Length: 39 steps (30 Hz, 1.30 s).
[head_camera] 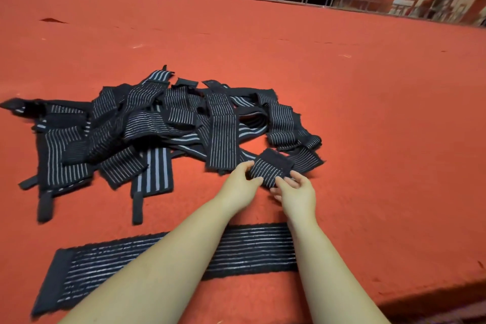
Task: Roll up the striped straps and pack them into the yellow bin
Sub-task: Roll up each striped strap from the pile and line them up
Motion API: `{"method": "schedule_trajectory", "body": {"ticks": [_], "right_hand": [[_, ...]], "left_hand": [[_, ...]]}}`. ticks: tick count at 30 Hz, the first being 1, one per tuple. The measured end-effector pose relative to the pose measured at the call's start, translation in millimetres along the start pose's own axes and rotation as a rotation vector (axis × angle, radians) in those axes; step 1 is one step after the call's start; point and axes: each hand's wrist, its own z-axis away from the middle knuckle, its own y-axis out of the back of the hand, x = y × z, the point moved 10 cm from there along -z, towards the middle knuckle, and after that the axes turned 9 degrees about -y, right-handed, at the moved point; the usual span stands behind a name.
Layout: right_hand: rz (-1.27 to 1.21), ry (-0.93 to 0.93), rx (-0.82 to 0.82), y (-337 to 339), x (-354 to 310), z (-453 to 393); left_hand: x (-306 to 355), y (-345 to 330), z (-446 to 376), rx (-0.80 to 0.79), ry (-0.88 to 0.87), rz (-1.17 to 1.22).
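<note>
Left hand (238,181) and right hand (297,189) both pinching a striped strap end (269,168), strap running diagonally away toward the heap of straps (157,123), red counter (368,113).

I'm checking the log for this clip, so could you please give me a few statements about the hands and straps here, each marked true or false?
1. Both hands hold one strap end. True: the left hand and right hand pinch the strap end at the pile's near right edge.
2. A strap lies flat under the forearms. True: the flat strap.
3. The yellow bin stands beside the pile. False: no bin is in view.
4. The surface is blue. False: the red surface.
</note>
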Motion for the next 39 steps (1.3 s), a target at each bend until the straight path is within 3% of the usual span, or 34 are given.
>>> {"method": "schedule_trajectory", "body": {"ticks": [4, 7, 13, 16, 19, 22, 27, 31, 33, 39], "right_hand": [[-0.195, -0.179, -0.109, -10.8, 15.0, -5.0], [-0.125, -0.182, -0.168, -19.1, 11.0, 6.5], [0.286, 0.262, -0.135, -20.9, -20.6, 47.0], [0.323, 0.442, -0.196, -28.4, -30.8, 87.6], [0.312, 0.488, -0.268, -37.9, -33.5, 126.9], [0.264, 0.422, -0.316, -44.8, -26.9, 152.0], [0.244, 0.112, -0.397, -66.8, 8.1, 166.0], [-0.132, -0.233, -0.603, -98.1, 30.6, 188.1], [-0.23, -0.226, -0.598, -101.7, 26.0, 190.8], [-0.233, 0.056, -0.544, -95.1, -12.3, 193.9]], "left_hand": [[-13.3, -6.4, -11.3, 0.016, 0.104, 0.21], [-18.0, -10.3, -12.6, 0.007, 0.137, 0.223], [-6.8, 2.2, 20.4, 0.008, 0.13, 0.447], [0.4, 35.2, 50.4, 0.125, 0.047, 0.477], [5.7, 72.3, 83.0, 0.199, -0.065, 0.397], [4.3, 101.7, 115.3, 0.2, -0.12, 0.261], [7.8, 136.9, 157.5, 0.231, -0.223, 0.135], [17.6, 134.3, 178.7, 0.085, -0.253, 0.192], [15.7, 133.8, 186.5, 0.052, -0.232, 0.215], [-1.3, 137.7, 196.0, 0.013, -0.166, 0.214]]}}
